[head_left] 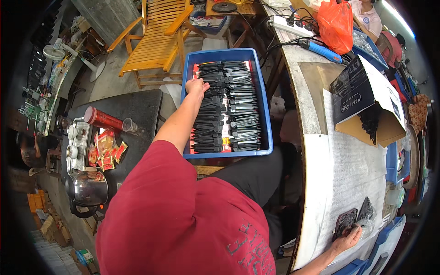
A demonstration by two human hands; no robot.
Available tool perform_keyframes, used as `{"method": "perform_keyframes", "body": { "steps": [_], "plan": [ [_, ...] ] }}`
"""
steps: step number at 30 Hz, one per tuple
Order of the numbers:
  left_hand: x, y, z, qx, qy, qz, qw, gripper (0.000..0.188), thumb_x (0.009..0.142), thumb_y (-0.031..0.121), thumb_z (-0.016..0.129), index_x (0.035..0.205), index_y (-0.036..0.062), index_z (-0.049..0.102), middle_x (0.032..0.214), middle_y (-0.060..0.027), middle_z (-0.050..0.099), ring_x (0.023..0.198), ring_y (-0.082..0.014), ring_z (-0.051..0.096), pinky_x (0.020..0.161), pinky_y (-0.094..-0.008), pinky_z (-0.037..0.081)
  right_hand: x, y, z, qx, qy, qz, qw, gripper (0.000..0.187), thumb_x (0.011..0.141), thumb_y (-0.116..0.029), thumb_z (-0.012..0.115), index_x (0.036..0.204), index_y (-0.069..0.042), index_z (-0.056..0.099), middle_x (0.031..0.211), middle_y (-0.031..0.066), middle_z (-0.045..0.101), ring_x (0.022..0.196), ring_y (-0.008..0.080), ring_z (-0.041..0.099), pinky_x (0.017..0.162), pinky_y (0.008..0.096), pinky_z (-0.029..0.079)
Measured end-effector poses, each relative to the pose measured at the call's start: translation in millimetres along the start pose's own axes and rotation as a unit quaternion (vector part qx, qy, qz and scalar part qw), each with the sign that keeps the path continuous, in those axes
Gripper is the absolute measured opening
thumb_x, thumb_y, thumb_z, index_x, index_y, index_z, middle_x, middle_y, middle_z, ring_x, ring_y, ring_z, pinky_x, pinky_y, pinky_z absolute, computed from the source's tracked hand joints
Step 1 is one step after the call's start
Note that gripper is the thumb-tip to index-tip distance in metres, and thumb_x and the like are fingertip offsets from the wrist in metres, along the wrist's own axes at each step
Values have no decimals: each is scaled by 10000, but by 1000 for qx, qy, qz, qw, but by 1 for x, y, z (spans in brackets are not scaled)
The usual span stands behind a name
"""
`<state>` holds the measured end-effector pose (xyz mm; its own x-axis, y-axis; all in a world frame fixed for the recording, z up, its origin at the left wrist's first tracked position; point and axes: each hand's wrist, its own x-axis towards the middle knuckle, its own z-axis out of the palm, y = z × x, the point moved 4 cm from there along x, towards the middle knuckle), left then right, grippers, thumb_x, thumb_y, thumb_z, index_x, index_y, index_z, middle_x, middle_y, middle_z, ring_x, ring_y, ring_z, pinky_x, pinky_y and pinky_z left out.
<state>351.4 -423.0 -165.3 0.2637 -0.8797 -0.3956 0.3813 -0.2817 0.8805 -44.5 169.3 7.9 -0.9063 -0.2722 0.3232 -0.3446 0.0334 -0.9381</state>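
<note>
My left hand [196, 86] reaches over the left side of a blue plastic tray [269, 149], its fingers apart at the upper part of a row of thin, black, pointed pieces [208, 117]. A second row of the same pieces [245, 114] lies beside it, over red and white printed sheets. On the workbench at the lower right, my right hand [348, 238] is closed on the edge of a clear plastic bag [366, 224]; its fingertips are partly hidden. A dark rectangular object with rounded corners [344, 222] lies against that hand.
An open carton [366, 101] with black pieces stands on the white-covered workbench [316, 183]. Behind it are a red plastic bag [337, 27] and a power strip [293, 26]. To my left, a dark table [137, 105] bears a glass kettle [89, 188] and red tin [103, 118]. A wooden chair [153, 41] stands ahead.
</note>
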Motion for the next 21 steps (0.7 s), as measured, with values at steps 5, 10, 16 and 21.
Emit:
{"method": "perform_keyframes", "body": {
  "steps": [5, 10, 16, 21],
  "plan": [
    [-11, 0, 3, 19, 49, 5, 999, 270, 745, -62, 370, 1014, -42, 375, 869, -183, 499, 575, -243, 573, 439, -288, 513, -2, -5, 5, -8, -9, -8, 1000, 182, 875, -192, 433, 806, -42, 509, 587, -11, 421, 485, 42, 333, 415, 168, 238],
    [-35, 15, 12, 58, 128, 55, 989, 344, 726, -62, 349, 1068, -27, 358, 930, -204, 491, 579, -242, 565, 423, -289, 491, -2, 0, 3, 1, -12, -4, 1000, 175, 872, -186, 434, 808, -41, 508, 608, -7, 435, 489, 44, 348, 418, 167, 250],
    [-19, 17, 19, 51, 51, 56, 996, 71, 717, -27, 388, 761, 23, 413, 526, -56, 419, 366, -163, 421, 299, -289, 345, -1, -3, -3, -18, 30, 0, 999, 156, 861, -167, 447, 827, -34, 521, 659, -4, 466, 502, 48, 386, 422, 164, 288],
    [-86, 49, 54, 132, -131, 189, 964, 538, 673, -49, 515, 1179, 43, 358, 1128, -107, 387, 871, -184, 485, 575, -267, 500, -3, -4, 3, 4, 30, 16, 999, 123, 845, -136, 470, 836, -28, 526, 665, -7, 470, 495, 45, 400, 429, 165, 310]
  ]
}}
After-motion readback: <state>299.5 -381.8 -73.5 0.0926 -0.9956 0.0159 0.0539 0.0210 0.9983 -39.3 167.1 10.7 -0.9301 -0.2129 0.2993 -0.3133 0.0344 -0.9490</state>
